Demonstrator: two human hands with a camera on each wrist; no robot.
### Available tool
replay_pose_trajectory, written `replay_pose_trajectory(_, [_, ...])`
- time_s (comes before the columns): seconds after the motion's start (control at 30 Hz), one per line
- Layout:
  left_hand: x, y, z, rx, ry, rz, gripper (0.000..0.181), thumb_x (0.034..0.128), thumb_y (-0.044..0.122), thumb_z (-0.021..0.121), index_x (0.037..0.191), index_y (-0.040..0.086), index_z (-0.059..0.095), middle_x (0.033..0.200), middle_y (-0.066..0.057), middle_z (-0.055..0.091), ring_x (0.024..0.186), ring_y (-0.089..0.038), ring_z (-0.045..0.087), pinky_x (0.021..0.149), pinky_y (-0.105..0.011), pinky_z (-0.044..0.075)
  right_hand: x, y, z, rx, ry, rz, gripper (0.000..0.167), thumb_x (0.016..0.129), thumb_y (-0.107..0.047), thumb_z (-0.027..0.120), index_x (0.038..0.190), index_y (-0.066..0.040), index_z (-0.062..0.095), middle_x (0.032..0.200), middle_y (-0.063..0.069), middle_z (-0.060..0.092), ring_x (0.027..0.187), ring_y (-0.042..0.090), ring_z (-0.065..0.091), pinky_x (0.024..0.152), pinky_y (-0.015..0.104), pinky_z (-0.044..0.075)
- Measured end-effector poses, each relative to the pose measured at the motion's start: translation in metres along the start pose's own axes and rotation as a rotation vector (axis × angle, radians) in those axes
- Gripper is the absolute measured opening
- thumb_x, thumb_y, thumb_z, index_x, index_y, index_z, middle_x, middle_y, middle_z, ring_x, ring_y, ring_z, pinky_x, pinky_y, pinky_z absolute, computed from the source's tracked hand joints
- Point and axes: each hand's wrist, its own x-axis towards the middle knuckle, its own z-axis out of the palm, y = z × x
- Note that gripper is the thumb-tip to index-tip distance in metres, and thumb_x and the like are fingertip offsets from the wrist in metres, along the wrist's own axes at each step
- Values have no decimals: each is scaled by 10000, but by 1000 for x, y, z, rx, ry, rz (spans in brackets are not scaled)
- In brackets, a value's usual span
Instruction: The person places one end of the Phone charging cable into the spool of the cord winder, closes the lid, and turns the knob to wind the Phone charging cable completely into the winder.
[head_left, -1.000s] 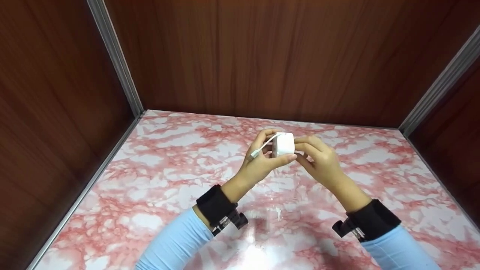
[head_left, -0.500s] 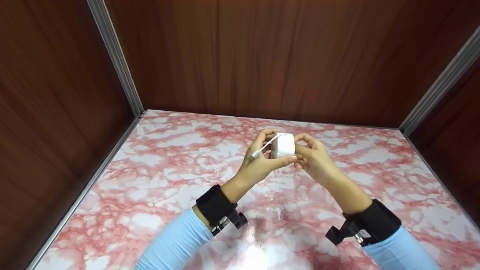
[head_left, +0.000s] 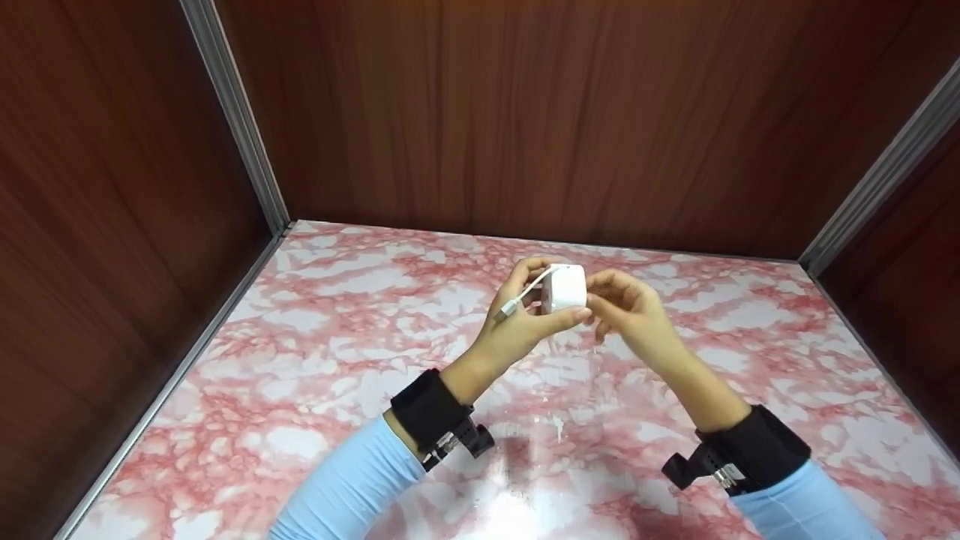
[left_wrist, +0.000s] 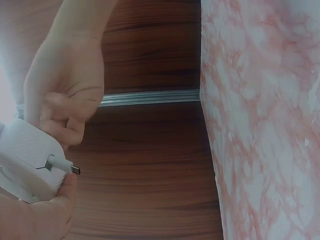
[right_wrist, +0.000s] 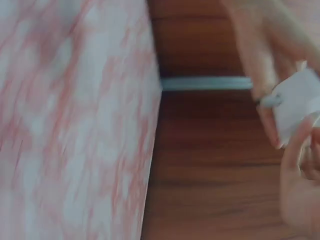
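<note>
A white charger block (head_left: 568,289) is held up over the table, gripped by my left hand (head_left: 517,322) with the thumb along its near edge and the fingers behind. From its top a short white cable (head_left: 536,285) hangs out leftward, ending in a small plug (left_wrist: 74,169) with a metal tip. My right hand (head_left: 637,315) is at the block's right side, fingers curled and thumb against the edge. In the right wrist view, a thin pale strip, apparently more of the cable, shows between right thumb and fingers; blur hides its end.
Below the hands lies a table (head_left: 337,360) with a red and white marbled top. Dark wood panels (head_left: 480,120) enclose it at the back and both sides, joined by metal corner posts (head_left: 240,120). Black camera straps (head_left: 431,411) circle both wrists.
My left hand and the charger block stay nearly still. The right hand shifts its fingers at the block's right side, its thumb moving up toward the edge.
</note>
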Motion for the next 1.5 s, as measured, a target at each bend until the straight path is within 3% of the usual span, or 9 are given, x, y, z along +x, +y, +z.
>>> replay_pose_trajectory(0.1, [0, 0, 0, -18, -5, -2, 623, 765, 103, 797, 1292, 80, 467, 1243, -94, 517, 1078, -199, 574, 856, -301, 513, 0, 10, -6, -389, 11, -415, 171, 848, 115, 639, 983, 10, 629, 956, 54, 619, 751, 87, 579, 559, 150, 481])
replay_pose_trajectory(0.2, [1, 1, 2, -32, -18, 7, 634, 766, 90, 793, 1303, 55, 459, 1232, -104, 516, 1044, -197, 573, 828, -298, 509, 3, 17, -9, -598, 69, -731, 84, 879, -3, 675, 957, 12, 647, 995, 120, 633, 785, 147, 584, 589, 166, 461])
replay_pose_trajectory(0.3, [1, 2, 3, -45, -26, -1, 640, 764, 83, 795, 1307, 61, 456, 1223, -93, 519, 1021, -185, 571, 797, -280, 508, 6, 20, -9, -654, 106, -856, 171, 939, -159, 632, 929, 10, 655, 949, 119, 662, 736, 170, 598, 567, 192, 449])
replay_pose_trajectory(0.43, [0, 1, 4, -67, -30, -12, 630, 767, 77, 793, 1301, 90, 458, 1233, -83, 515, 1021, -182, 578, 790, -273, 511, 8, 21, -8, -664, 113, -879, 230, 963, -205, 593, 911, 12, 647, 921, 110, 666, 704, 164, 595, 561, 201, 452])
replay_pose_trajectory(0.6, [-1, -3, 4, -80, -26, -11, 613, 769, 76, 790, 1289, 87, 465, 1248, -85, 521, 1035, -182, 595, 835, -337, 517, 5, 21, -6, -557, 55, -702, 131, 947, -89, 604, 916, 38, 612, 879, 112, 633, 652, 161, 580, 556, 149, 464])
replay_pose_trajectory(0.83, [-1, -5, 4, -34, 1, -48, 617, 762, 100, 810, 1280, 118, 475, 1233, -60, 560, 1005, -158, 608, 785, -272, 534, 3, -1, 1, -19, -48, 29, 103, 963, -60, 566, 877, -5, 563, 719, -22, 575, 484, 56, 465, 421, 193, 416])
replay_pose_trajectory(1.03, [-1, -6, 5, -26, -8, -63, 619, 749, 101, 823, 1270, 125, 490, 1205, -61, 554, 977, -159, 599, 778, -272, 524, 5, -18, 2, 330, -33, 407, 193, 960, 15, 442, 811, -73, 527, 651, -32, 485, 493, 29, 404, 453, 136, 367])
replay_pose_trajectory(1.27, [-1, -7, 6, -1, -14, -52, 643, 730, 103, 840, 1274, 119, 496, 1209, -56, 553, 1006, -169, 590, 823, -287, 506, 5, -23, 1, 534, -32, 593, 271, 980, -15, 382, 751, -78, 513, 582, -41, 478, 450, -3, 402, 437, 98, 352])
replay_pose_trajectory(1.5, [-2, -6, 4, 17, 8, -47, 646, 732, 128, 842, 1271, 130, 486, 1253, -61, 544, 1081, -206, 594, 812, -291, 534, 2, -15, 0, 302, -28, 492, 119, 963, -19, 502, 931, -70, 604, 730, -22, 578, 532, 23, 422, 496, 138, 397])
